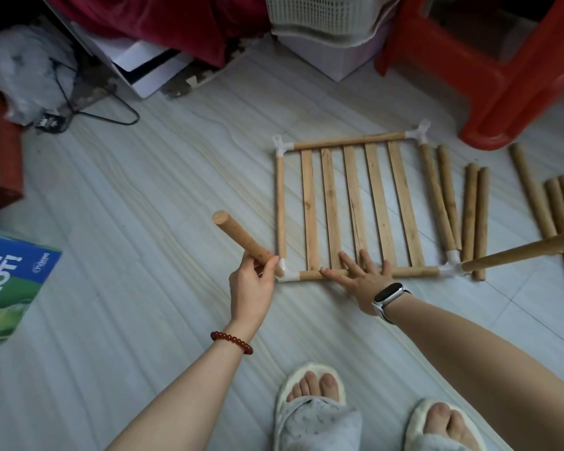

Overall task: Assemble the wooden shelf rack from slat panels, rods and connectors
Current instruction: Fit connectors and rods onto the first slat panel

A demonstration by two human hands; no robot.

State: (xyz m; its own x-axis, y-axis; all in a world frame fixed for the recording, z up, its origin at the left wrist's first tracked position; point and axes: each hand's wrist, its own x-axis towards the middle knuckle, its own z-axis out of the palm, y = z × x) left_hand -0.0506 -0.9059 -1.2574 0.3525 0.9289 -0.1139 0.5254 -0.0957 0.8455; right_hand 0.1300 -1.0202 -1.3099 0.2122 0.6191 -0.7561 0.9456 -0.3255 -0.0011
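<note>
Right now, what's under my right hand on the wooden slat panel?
The right hand presses flat, its fingers spread over the near rod of the square wooden slat panel and several slat ends. Where those slats meet the rod is covered.

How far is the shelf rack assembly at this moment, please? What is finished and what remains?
Done: one slat panel lies framed, a white connector at each corner, a rod already standing in the near right one. In hand: the left hand grips a rod at the near left connector; the right hand presses the frame flat. Left: the loose rods beside it.
</note>
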